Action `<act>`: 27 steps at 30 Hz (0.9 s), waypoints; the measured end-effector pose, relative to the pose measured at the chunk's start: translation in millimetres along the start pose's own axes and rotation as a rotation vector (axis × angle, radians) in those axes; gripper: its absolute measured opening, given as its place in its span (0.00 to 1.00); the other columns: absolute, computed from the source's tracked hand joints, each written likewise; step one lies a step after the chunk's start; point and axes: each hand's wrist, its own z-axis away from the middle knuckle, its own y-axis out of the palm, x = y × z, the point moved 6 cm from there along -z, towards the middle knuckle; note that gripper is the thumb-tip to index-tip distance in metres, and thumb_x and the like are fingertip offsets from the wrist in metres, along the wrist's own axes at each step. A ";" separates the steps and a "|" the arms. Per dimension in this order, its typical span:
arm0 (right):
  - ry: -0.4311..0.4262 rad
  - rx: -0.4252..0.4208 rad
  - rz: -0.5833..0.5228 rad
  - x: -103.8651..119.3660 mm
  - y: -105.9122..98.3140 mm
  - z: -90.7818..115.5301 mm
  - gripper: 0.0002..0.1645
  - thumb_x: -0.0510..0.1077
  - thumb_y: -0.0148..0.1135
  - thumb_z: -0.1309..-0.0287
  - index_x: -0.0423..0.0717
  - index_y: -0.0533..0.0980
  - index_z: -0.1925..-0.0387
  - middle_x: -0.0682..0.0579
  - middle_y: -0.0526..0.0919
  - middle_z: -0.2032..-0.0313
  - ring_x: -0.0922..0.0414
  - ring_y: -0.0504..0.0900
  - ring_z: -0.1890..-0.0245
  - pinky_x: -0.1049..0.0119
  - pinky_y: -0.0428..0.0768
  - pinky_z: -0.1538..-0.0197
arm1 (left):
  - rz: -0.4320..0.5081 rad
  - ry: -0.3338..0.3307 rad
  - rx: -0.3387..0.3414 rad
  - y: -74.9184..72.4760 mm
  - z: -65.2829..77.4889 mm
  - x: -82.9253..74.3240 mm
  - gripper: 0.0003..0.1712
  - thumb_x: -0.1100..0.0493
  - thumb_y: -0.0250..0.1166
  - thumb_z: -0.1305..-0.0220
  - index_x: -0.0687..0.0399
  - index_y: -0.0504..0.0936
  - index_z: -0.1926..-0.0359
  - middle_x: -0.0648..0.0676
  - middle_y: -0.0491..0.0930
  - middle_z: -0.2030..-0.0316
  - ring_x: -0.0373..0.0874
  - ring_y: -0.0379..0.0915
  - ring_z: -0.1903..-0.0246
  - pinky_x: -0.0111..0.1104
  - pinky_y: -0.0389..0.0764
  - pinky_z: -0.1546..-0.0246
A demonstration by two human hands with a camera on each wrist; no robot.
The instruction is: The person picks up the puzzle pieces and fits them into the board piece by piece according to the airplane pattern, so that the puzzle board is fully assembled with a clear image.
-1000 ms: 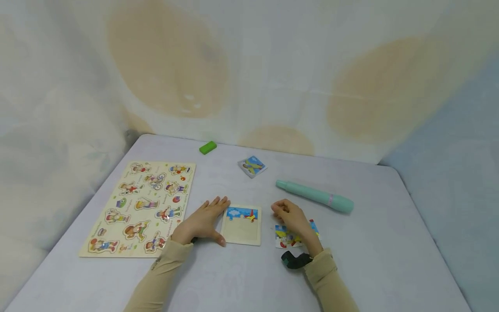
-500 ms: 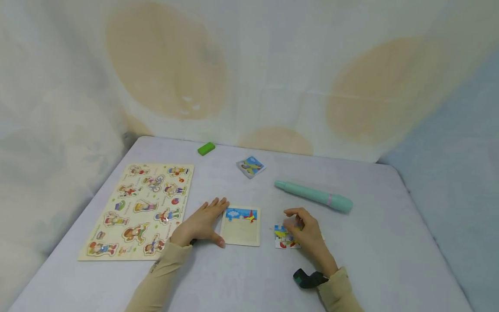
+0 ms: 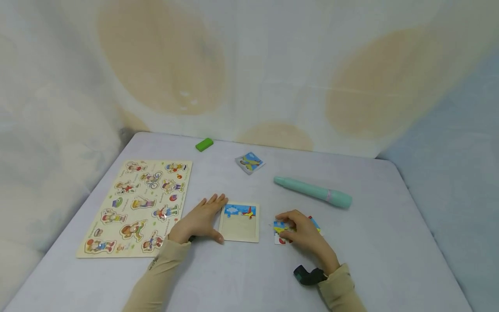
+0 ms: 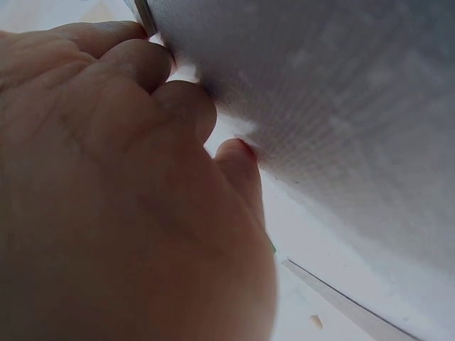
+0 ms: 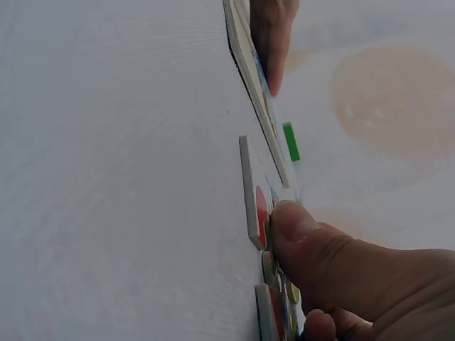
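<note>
A small wooden puzzle tray [image 3: 241, 232] has sky-blue pieces and a red-and-yellow shape along its top edge, with bare wood below. My left hand [image 3: 200, 221] rests along the tray's left side, fingers spread, thumb near its lower left corner. In the left wrist view the back of that hand fills much of the picture. To the right of the tray, my right hand [image 3: 306, 234] has thumb and index finger around a colourful puzzle piece [image 3: 279, 229] in a cluster. The right wrist view shows the thumb against this piece [image 5: 259, 213]; the other fingertips are mostly hidden.
A larger puzzle board with cartoon children [image 3: 132, 216] lies on the left. Farther back are a green block [image 3: 204, 144] and a small picture card [image 3: 250, 163]. A mint-green cylinder [image 3: 312, 191] lies beyond my right hand. Curtains rise behind the table.
My right hand first drew back to the right with thumb and index apart, then lowered them around a piece in the cluster. The left hand stays at the tray.
</note>
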 end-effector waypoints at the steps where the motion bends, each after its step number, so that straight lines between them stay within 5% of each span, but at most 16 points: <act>1: 0.008 0.005 0.008 1.5 -0.1 -0.3 0.24 0.39 0.73 0.51 0.50 0.79 0.49 0.53 0.80 0.56 0.61 0.73 0.61 0.72 0.76 0.58 | 0.007 -0.001 0.001 -0.3 0.4 -0.4 0.69 0.46 0.82 0.67 0.63 0.54 0.27 0.62 0.50 0.25 0.60 0.39 0.24 0.57 0.43 0.25; 6: 0.032 0.025 0.026 4.1 0.1 -2.4 0.20 0.39 0.72 0.50 0.48 0.80 0.52 0.52 0.79 0.56 0.60 0.75 0.59 0.71 0.77 0.56 | 0.019 -0.003 -0.001 -1.1 2.0 -1.0 0.69 0.47 0.82 0.67 0.64 0.54 0.27 0.62 0.49 0.25 0.61 0.39 0.24 0.57 0.42 0.26; 12: -0.019 0.047 -0.013 3.9 0.6 -0.8 0.10 0.38 0.70 0.48 0.46 0.80 0.62 0.52 0.79 0.63 0.63 0.73 0.70 0.74 0.76 0.65 | 0.011 0.001 0.004 -1.2 2.0 -1.5 0.69 0.47 0.82 0.67 0.64 0.54 0.27 0.62 0.49 0.25 0.61 0.39 0.24 0.57 0.42 0.26; 17: 0.071 0.034 -0.033 -3.8 -0.3 0.5 0.11 0.40 0.67 0.44 0.44 0.81 0.57 0.52 0.80 0.66 0.63 0.74 0.71 0.72 0.77 0.67 | 0.009 0.008 0.005 -0.7 1.0 -1.8 0.69 0.46 0.82 0.66 0.63 0.54 0.26 0.62 0.49 0.25 0.60 0.39 0.24 0.57 0.42 0.25; 23: 0.154 -0.003 -0.021 -5.1 -3.0 -4.1 0.17 0.41 0.57 0.34 0.46 0.78 0.45 0.47 0.83 0.49 0.56 0.78 0.55 0.59 0.79 0.49 | 0.009 0.007 0.001 -0.7 -0.2 -0.7 0.69 0.46 0.82 0.66 0.63 0.53 0.26 0.62 0.49 0.25 0.60 0.39 0.24 0.56 0.41 0.25; 27: 0.127 -0.014 -0.031 1.9 -4.8 -12.1 0.18 0.40 0.57 0.34 0.45 0.78 0.44 0.46 0.84 0.57 0.59 0.76 0.65 0.67 0.78 0.60 | 0.017 0.004 0.002 0.1 0.6 0.7 0.69 0.47 0.82 0.67 0.63 0.54 0.26 0.62 0.49 0.25 0.60 0.39 0.24 0.56 0.41 0.25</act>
